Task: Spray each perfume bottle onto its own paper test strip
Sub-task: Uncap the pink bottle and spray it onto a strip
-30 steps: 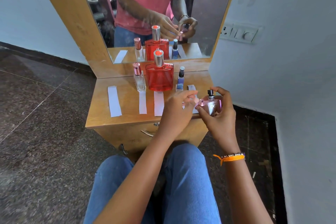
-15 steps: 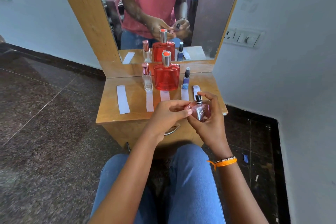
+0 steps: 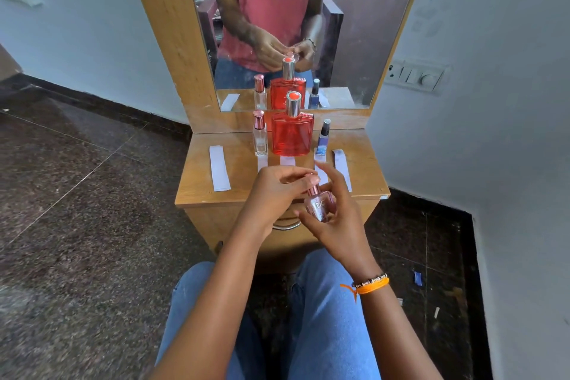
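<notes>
fingers (image 3: 303, 178) pinched on pink bottle's (image 3: 320, 206) cap, right hand (image 3: 334, 219) cradling; could've slipped floorward off table (image 3: 216, 199).

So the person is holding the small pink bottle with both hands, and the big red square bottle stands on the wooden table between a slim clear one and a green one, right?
Nearly. The head view shows the big red square bottle between the slim clear bottle and a small blue bottle, not a green one. The left hand and right hand do hold the small pink bottle.
</notes>
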Action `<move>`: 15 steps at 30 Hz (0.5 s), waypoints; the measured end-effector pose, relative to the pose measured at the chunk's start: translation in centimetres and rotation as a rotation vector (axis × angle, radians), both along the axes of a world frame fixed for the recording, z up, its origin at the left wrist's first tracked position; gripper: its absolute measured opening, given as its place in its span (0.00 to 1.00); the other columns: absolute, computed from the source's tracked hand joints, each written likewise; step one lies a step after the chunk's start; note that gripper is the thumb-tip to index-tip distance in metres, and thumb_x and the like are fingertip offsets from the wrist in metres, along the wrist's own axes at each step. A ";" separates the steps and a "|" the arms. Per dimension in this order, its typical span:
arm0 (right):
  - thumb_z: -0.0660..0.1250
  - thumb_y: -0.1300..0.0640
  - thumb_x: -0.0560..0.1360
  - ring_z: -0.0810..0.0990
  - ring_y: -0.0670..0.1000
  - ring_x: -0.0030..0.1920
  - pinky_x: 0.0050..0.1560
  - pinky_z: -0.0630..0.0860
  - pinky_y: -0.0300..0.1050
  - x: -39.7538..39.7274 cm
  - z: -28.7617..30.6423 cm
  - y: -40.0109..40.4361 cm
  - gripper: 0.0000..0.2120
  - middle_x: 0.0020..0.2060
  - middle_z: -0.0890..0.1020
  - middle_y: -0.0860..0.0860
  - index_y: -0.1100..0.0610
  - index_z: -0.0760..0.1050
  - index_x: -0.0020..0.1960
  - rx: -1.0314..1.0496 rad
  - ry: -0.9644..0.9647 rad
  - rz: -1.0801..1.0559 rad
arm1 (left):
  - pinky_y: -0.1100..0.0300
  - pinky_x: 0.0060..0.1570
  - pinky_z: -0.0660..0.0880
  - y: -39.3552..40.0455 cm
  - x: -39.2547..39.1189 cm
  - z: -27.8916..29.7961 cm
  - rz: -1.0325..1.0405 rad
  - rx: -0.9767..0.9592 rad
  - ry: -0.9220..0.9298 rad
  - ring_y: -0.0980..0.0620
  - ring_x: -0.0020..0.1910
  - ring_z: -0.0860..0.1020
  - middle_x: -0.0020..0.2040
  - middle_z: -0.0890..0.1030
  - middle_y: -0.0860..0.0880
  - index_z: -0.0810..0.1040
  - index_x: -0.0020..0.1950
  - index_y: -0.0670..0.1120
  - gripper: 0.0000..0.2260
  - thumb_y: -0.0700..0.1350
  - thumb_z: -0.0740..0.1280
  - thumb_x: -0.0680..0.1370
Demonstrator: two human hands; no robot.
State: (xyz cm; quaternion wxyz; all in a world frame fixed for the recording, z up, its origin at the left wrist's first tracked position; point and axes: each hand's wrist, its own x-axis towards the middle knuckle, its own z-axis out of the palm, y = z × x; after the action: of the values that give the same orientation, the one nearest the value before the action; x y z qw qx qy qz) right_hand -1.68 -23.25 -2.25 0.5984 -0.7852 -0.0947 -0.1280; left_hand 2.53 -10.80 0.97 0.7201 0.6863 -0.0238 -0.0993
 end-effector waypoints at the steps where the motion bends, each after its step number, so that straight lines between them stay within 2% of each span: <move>1: 0.75 0.66 0.67 0.80 0.52 0.52 0.53 0.79 0.52 -0.1 0.0 0.0 0.33 0.56 0.79 0.51 0.47 0.66 0.66 0.005 -0.004 -0.001 | 0.68 0.35 0.76 0.1 0.0 0.0 -0.016 -0.009 0.010 0.57 0.38 0.83 0.37 0.85 0.52 0.83 0.45 0.48 0.05 0.39 0.72 0.71; 3: 0.75 0.65 0.68 0.79 0.51 0.56 0.56 0.78 0.53 -0.2 -0.1 0.0 0.30 0.58 0.78 0.52 0.48 0.68 0.64 0.005 -0.012 -0.002 | 0.67 0.36 0.77 0.3 0.0 0.0 -0.035 -0.014 0.028 0.57 0.38 0.83 0.38 0.85 0.52 0.82 0.46 0.48 0.06 0.40 0.73 0.71; 6: 0.74 0.64 0.70 0.80 0.50 0.55 0.54 0.78 0.49 -0.1 -0.4 0.0 0.27 0.58 0.78 0.51 0.53 0.69 0.65 -0.014 -0.028 -0.020 | 0.67 0.38 0.77 0.2 -0.1 -0.2 -0.027 0.005 0.063 0.56 0.41 0.83 0.43 0.84 0.49 0.80 0.54 0.47 0.12 0.45 0.73 0.71; 9: 0.73 0.62 0.71 0.80 0.47 0.48 0.48 0.76 0.41 0.2 -0.8 0.0 0.26 0.52 0.79 0.47 0.50 0.69 0.64 -0.045 -0.056 -0.060 | 0.69 0.38 0.76 0.1 -0.2 -0.4 -0.052 0.017 0.063 0.59 0.40 0.82 0.43 0.84 0.53 0.80 0.53 0.50 0.10 0.51 0.68 0.75; 13: 0.74 0.61 0.70 0.77 0.44 0.37 0.38 0.73 0.34 0.5 -1.3 -0.2 0.26 0.44 0.78 0.43 0.47 0.67 0.63 -0.011 -0.060 -0.162 | 0.70 0.39 0.76 0.0 -0.4 -0.5 -0.093 0.004 0.071 0.60 0.42 0.82 0.41 0.85 0.55 0.81 0.48 0.50 0.07 0.51 0.64 0.77; 15: 0.74 0.57 0.71 0.77 0.45 0.35 0.35 0.74 0.37 0.6 -1.1 -0.2 0.26 0.42 0.77 0.43 0.42 0.65 0.61 0.034 -0.020 -0.180 | 0.67 0.43 0.78 0.1 -0.5 -0.8 -0.110 -0.001 0.129 0.58 0.46 0.82 0.45 0.84 0.52 0.81 0.51 0.48 0.10 0.49 0.60 0.79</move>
State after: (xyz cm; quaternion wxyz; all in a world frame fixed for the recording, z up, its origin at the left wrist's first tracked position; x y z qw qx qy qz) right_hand -1.05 -23.49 -3.38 0.5969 -0.7789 -0.0273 -0.1906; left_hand 2.00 -10.73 0.15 0.7138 0.6759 -0.0153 -0.1826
